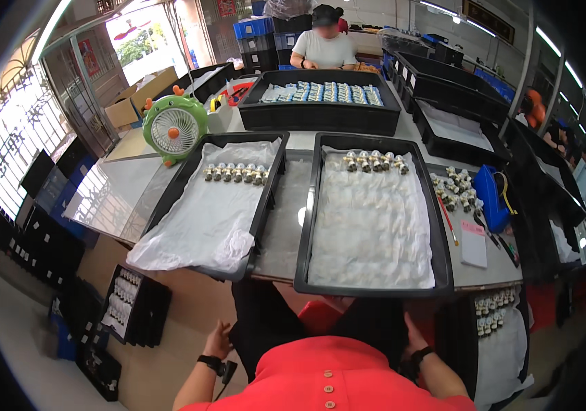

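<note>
My left hand (219,340) hangs beside my left thigh, below the table edge, with its fingers loosely apart and nothing in it. On the other side my right hand (413,337) is down by my right thigh, its fingers stretched out and partly hard to see; no held thing shows. In front of me lie two black trays lined with white sheets. The left tray (281,168) bears a row of small white-and-gold figurines (238,172) near its far end. A similar row of figurines (377,162) stands at the far end of the right tray (315,205).
A green animal-shaped fan (175,129) stands at the left. Loose figurines (456,186), a blue bin (490,198), a brush (448,220) and a notepad (473,245) lie at the right. Beyond a large black tray (320,122) sits another person (324,48). Stacked trays (139,308) stand on the floor.
</note>
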Available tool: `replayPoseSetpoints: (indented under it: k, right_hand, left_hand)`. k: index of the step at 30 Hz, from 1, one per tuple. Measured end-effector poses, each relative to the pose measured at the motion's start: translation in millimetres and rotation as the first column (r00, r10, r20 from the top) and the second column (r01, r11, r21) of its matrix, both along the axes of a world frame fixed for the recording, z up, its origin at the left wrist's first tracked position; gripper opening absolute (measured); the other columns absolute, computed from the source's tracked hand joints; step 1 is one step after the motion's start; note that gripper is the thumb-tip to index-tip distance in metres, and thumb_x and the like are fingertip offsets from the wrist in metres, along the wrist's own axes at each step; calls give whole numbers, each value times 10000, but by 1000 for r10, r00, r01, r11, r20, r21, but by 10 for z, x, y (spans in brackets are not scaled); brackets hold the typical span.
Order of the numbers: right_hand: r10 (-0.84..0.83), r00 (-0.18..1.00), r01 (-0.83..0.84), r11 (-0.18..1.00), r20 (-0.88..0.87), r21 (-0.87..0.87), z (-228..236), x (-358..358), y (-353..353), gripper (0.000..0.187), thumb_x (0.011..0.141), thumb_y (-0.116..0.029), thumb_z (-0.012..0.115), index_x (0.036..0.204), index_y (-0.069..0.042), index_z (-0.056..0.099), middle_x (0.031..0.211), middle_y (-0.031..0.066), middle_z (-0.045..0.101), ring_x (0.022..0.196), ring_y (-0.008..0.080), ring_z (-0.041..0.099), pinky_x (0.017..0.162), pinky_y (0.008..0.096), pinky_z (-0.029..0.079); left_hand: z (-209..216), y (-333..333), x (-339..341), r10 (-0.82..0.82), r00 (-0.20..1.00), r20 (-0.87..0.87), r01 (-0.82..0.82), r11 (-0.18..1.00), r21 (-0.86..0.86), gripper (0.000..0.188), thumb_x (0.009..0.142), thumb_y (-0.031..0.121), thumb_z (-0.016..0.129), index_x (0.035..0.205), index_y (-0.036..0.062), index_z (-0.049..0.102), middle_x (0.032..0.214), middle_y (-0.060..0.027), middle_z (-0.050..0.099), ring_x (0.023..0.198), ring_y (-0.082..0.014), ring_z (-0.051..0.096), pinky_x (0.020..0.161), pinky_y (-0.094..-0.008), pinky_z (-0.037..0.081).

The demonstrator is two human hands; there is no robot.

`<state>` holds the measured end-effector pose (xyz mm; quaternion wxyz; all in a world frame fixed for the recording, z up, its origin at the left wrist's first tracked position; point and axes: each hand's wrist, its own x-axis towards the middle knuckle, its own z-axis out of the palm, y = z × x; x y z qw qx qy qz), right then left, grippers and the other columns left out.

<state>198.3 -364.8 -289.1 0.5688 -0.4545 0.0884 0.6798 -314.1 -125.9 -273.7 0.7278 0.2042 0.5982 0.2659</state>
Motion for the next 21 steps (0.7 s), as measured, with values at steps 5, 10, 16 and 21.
replayPoseSetpoints:
  k: [5,10,16,21]
  right_hand:
    - [426,645,-512,857,635,-55,1640,-151,-76,591,943,-348,544,1408,-29,367,1381,90,458,1246,196,448,1053,349,319]
    - [415,404,-898,349,815,268,3395,-540,29,574,990,-349,431,1438,-18,293,1440,129,388,1330,219,367,1093,344,271]
    - [554,472,-793,-73,686,605,4475,-1441,417,691,973,-398,438,1437,59,204,1348,225,454,1291,288,411,1066,403,293]
    - [414,427,-755,-325,804,569,4549,-1817,479,454,1019,-433,273,952,-42,495,899,53,513,944,100,462,910,327,355]
  left_hand:
    - [1288,-31,403,-302,919,-254,387,814,432,530,944,363,526,1365,59,418,1259,-119,544,1131,-242,535,984,-375,391]
    - [2146,-222,822,-720,533,-445,815,294,500,548,925,302,581,1373,39,404,1265,-128,552,1129,-232,549,955,-320,430]
    - [3266,-504,1268,-713,221,-666,857,-183,481,586,900,299,609,1382,45,394,1247,-157,565,1139,-271,549,936,-338,438]
    - [3458,-443,1365,-727,294,-620,786,-185,590,546,859,174,666,1337,15,456,1236,-117,591,1130,-202,564,944,-308,434]
